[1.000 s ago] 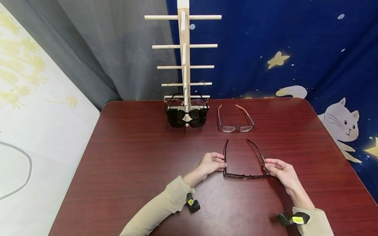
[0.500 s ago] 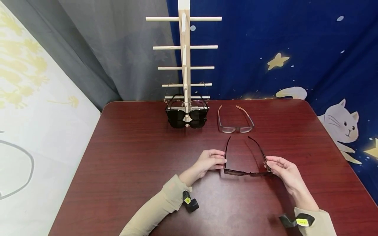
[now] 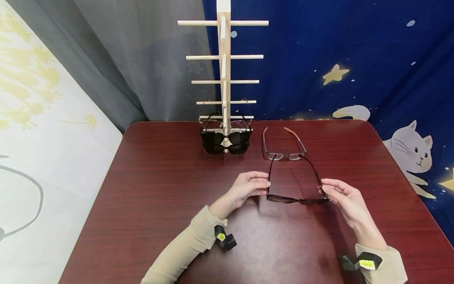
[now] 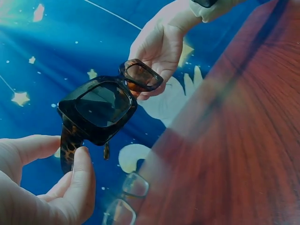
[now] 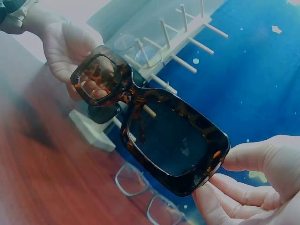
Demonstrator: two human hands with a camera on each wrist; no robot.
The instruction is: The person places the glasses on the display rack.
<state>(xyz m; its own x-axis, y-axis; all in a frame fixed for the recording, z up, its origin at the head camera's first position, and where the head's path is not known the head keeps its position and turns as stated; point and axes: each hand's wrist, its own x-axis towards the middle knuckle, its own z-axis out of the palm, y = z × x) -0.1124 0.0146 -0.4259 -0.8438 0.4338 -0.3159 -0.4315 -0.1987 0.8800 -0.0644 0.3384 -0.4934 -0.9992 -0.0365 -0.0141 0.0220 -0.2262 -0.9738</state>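
Observation:
Tortoiseshell sunglasses with thick rectangular frames and dark lenses are held over the table, temples unfolded and pointing away from me. My left hand pinches the left temple near its hinge; in the left wrist view its thumb and fingers grip the patterned arm. On the other side, my right hand pinches the right temple close to the front frame. From the right wrist, both dark lenses of the sunglasses show, with the right fingers at the frame's outer corner.
Grey eyeglasses with orange-brown temple ends lie behind the sunglasses. A wooden eyewear rack with several crossbars stands at the back, holding wire-rimmed glasses and two pairs of black sunglasses. Blue curtain hangs behind the table.
Both hands have raised the tortoiseshell sunglasses and moved them away from me, so the temple tips now overlap the grey eyeglasses in the head view. The dark lenses show more now.

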